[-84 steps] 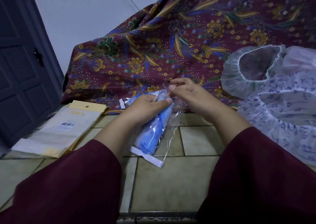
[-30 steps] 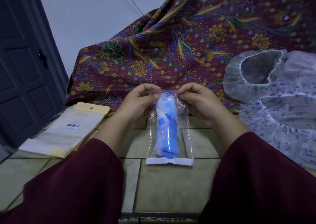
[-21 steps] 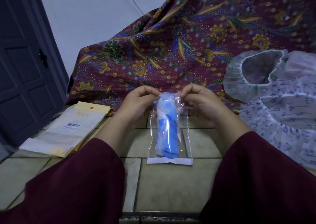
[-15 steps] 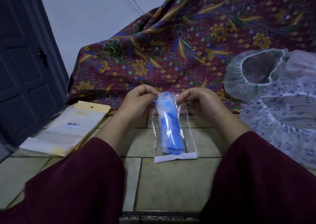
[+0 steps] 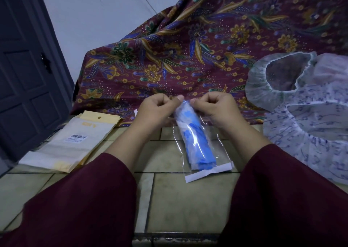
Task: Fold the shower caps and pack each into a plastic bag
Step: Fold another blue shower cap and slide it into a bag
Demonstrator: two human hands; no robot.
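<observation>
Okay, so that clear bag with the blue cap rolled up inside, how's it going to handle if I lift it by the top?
The bag is thin glossy film, so probably slippery and floppy at the edges. The rolled cap likely gives the middle some body. Both hands, left and right, pinch only the top, so it seems light.

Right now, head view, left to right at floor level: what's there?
Dark door → pile of flat packets → left hand → bagged blue shower cap → right hand → loose shower caps.

A pale tiled floor [image 5: 188, 205] lies under the hands. Beyond them a maroon floral cloth [image 5: 188, 54] drapes against a plain white wall [image 5: 98, 15]; a dark panelled door [image 5: 24, 77] stands far left in dim light.
</observation>
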